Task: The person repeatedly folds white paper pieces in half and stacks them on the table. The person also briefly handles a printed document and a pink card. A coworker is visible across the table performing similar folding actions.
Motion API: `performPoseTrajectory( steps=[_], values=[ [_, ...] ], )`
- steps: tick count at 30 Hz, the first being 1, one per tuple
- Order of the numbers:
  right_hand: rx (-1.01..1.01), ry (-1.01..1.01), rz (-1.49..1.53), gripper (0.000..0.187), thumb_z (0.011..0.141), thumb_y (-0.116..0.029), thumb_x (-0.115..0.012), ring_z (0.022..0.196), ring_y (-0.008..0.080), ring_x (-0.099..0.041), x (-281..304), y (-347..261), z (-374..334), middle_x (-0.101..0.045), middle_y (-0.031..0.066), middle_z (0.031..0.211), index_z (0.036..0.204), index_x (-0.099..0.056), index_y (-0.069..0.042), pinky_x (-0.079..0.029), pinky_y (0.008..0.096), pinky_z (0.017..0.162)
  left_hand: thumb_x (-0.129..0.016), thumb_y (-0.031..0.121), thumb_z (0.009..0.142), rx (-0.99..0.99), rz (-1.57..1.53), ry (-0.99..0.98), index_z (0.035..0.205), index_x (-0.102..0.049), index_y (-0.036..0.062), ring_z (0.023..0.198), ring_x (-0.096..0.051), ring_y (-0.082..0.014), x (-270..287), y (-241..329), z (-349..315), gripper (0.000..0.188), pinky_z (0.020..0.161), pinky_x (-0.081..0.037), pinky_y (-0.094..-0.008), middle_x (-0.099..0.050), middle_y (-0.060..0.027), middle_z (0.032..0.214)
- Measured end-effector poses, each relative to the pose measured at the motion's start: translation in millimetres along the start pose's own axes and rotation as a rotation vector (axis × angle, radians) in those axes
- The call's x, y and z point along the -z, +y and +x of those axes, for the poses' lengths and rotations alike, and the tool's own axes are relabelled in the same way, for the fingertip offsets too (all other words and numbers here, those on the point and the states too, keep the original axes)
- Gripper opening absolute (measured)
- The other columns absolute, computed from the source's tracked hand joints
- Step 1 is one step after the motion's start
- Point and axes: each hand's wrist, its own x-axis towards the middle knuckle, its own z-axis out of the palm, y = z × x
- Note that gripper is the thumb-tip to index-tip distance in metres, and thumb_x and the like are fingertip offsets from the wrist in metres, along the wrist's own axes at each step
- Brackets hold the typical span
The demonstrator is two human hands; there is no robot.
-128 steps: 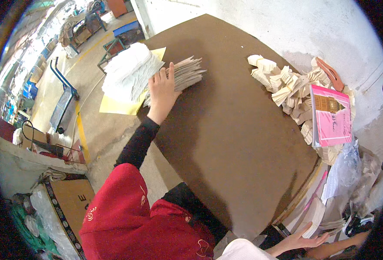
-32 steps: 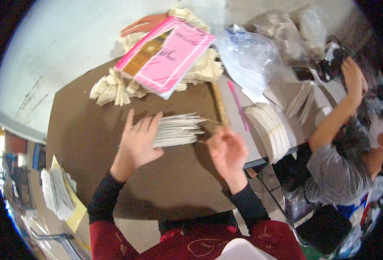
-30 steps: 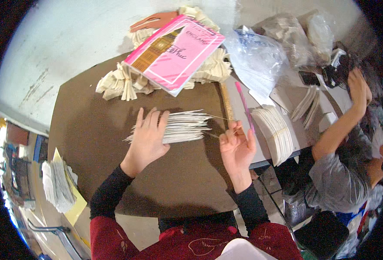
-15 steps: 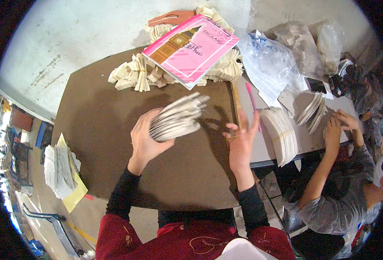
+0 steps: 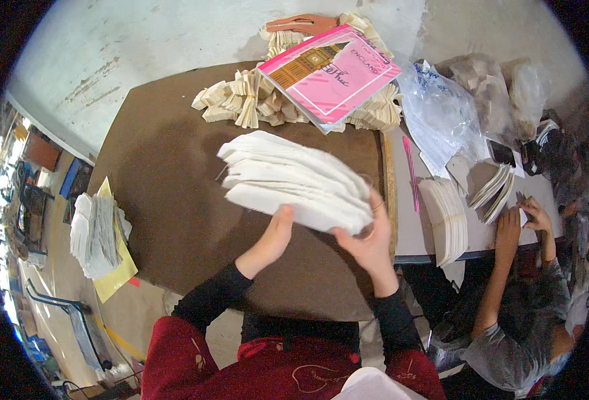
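Note:
Above the brown tabletop (image 5: pixel 174 200), a thick fanned stack of white strips (image 5: pixel 291 177) is held between my hands; paper or cloth, I cannot tell which. My right hand (image 5: pixel 371 250) grips its right end, thumb on the near side. My left hand (image 5: pixel 268 243) holds its near edge, with the thumb showing and most fingers hidden beneath. A thin band seems to loop around my right fingers, though it is blurred. Behind the stack, bundles of cream strips (image 5: pixel 248 97) lie in a heap, partly under a pink notebook (image 5: pixel 334 80).
Another white stack (image 5: pixel 444 217) and a pink pen (image 5: pixel 411 173) lie on the adjoining table at right. Beside them are plastic bags (image 5: pixel 441 100) and a phone (image 5: pixel 501 153). A co-worker's hands (image 5: pixel 518 223) work there. Papers (image 5: pixel 94 233) hang at the left edge.
The white stack has turned and now shows its broad side. My right hand, empty and spread before, has taken its right end. My left hand has shifted to the near edge.

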Motion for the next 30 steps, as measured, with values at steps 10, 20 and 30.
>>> performPoseTrajectory(
  steps=[10, 20, 30],
  values=[
    [0.098, 0.056, -0.966, 0.104, 0.072, -0.024, -0.087, 0.145, 0.0433, -0.029, 44, 31, 45, -0.030, 0.0245, 0.157, 0.155, -0.028, -0.008, -0.030, 0.0496, 0.117, -0.069, 0.012, 0.092, -0.251, 0.709, -0.198, 0.119, -0.068, 0.0036, 0.119, -0.061, -0.0262, 26, 30, 8, 0.029, 0.102, -0.047, -0.0373, -0.068, -0.0130, 0.119],
    [0.099, -0.025, -0.965, 0.088, 0.079, -0.021, -0.079, 0.144, 0.0445, -0.032, 37, 36, 35, -0.034, 0.0228, 0.156, 0.154, -0.034, -0.012, -0.030, 0.0503, 0.119, -0.075, 0.022, 0.084, -0.583, 1.190, -0.120, 0.146, -0.045, 0.0088, 0.138, -0.038, -0.0383, 28, 1, 59, 0.070, 0.115, -0.032, -0.0488, -0.041, -0.0136, 0.149],
    [0.334, 0.006, -0.694, 0.047, 0.089, -0.012, -0.066, 0.130, 0.0395, -0.049, 50, 41, 32, -0.053, 0.0170, 0.139, 0.135, -0.055, -0.009, -0.040, 0.0496, 0.109, -0.069, 0.009, 0.087, -0.753, 1.194, 0.047, 0.122, -0.057, 0.0028, 0.128, -0.047, -0.0390, 41, -19, 51, 0.037, 0.108, -0.035, -0.0536, -0.053, -0.0175, 0.134]
  ],
)
